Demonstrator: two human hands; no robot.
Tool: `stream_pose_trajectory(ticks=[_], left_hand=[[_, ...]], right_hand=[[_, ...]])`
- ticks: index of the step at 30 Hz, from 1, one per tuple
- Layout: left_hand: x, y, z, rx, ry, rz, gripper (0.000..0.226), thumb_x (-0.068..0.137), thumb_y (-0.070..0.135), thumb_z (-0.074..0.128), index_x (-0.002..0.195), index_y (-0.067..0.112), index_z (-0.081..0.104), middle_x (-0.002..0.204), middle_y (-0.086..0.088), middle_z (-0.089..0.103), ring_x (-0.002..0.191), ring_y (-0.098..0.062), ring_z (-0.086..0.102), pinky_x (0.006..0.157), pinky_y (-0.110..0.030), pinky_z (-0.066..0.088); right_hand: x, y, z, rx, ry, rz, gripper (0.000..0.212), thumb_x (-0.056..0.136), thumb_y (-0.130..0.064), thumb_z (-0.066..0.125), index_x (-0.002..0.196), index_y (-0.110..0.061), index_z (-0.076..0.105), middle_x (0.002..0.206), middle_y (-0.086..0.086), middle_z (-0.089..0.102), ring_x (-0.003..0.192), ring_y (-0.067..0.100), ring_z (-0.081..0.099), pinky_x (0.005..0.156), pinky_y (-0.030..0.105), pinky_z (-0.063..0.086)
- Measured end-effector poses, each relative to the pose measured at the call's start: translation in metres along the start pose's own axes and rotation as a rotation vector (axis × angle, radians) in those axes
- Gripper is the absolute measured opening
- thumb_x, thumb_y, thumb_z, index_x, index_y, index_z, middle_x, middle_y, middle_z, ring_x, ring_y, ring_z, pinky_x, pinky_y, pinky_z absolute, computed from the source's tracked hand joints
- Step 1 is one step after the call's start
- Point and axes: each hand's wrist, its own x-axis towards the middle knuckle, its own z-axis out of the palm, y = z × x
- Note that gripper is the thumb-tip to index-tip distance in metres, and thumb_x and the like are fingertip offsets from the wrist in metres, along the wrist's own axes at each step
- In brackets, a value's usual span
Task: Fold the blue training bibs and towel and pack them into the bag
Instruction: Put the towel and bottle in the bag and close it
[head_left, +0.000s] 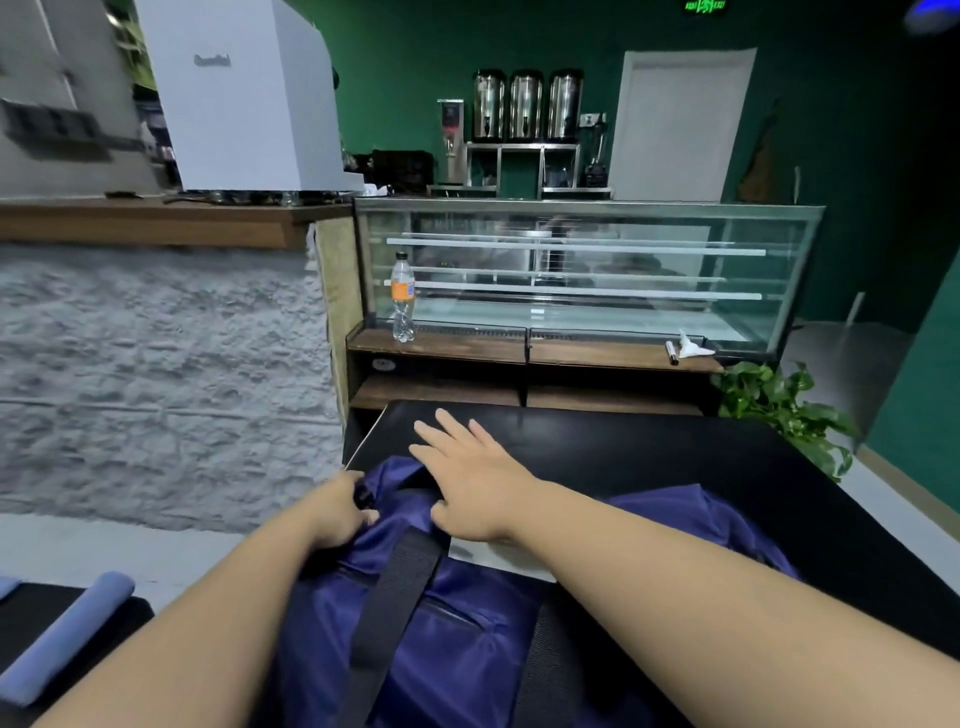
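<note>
A dark blue bag (457, 639) with black straps (395, 597) lies on the black table (649, 447) right in front of me. My left hand (340, 512) grips the bag's fabric at its far left end, fingers curled round a fold near a black clip. My right hand (470, 480) lies flat with straight, spread fingers over the bag's far edge and the table. A white patch (498, 558) shows inside the bag under my right wrist. A light blue rolled cloth (67, 644) lies on a dark surface at the lower left.
A glass display case (587, 270) on a wooden shelf stands beyond the table, with a plastic bottle (402, 296) on the ledge. A white stone counter front (156, 374) is to the left. A green plant (784, 410) sits at the table's far right corner.
</note>
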Motion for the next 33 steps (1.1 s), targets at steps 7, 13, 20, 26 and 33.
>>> stream_pose_trajectory(ticks=[7,13,20,26,33], left_hand=[[-0.008,0.003,0.003,0.193,0.151,0.049,0.022,0.082,0.021,0.068,0.100,0.009,0.063,0.106,-0.013,0.066,0.103,-0.030,0.060,0.088,-0.030,0.044],[-0.019,0.005,0.004,-0.017,0.350,0.011,0.024,0.093,0.016,0.057,0.076,0.000,0.063,0.090,-0.024,0.068,0.082,-0.032,0.060,0.065,-0.031,0.035],[-0.033,0.001,-0.001,-0.246,0.501,0.088,0.037,0.096,0.019,0.051,0.061,0.009,0.054,0.057,-0.005,0.057,0.061,-0.025,0.053,0.052,-0.027,0.033],[-0.047,-0.004,-0.004,-0.382,0.558,0.151,0.022,0.096,0.019,0.055,0.078,0.017,0.068,0.072,0.002,0.069,0.072,-0.013,0.063,0.056,-0.012,0.039],[-0.059,-0.005,-0.007,-0.446,0.616,0.174,0.018,0.095,0.018,0.057,0.092,0.025,0.072,0.075,0.020,0.066,0.077,-0.003,0.062,0.065,-0.017,0.043]], right_hand=[[0.040,-0.011,0.019,0.022,-0.052,-0.016,0.038,0.101,-0.018,0.036,0.133,-0.002,0.049,0.147,0.011,0.040,0.143,0.027,0.021,0.117,0.037,0.014],[0.056,-0.020,0.022,0.161,-0.001,0.033,0.022,0.096,-0.009,0.042,0.107,0.002,0.057,0.119,0.020,0.056,0.111,0.036,0.051,0.091,0.037,0.038],[0.080,-0.036,0.032,0.386,0.000,0.137,0.033,0.095,-0.028,0.055,0.116,-0.002,0.057,0.121,0.018,0.058,0.113,0.033,0.052,0.091,0.035,0.038],[0.092,-0.048,0.040,0.671,0.092,0.325,0.042,0.093,-0.024,0.060,0.127,-0.001,0.054,0.124,0.015,0.060,0.118,0.029,0.053,0.097,0.032,0.039],[0.092,-0.053,0.037,0.723,0.065,0.271,0.032,0.091,-0.020,0.061,0.120,-0.006,0.056,0.119,0.015,0.061,0.116,0.028,0.051,0.096,0.031,0.039]])
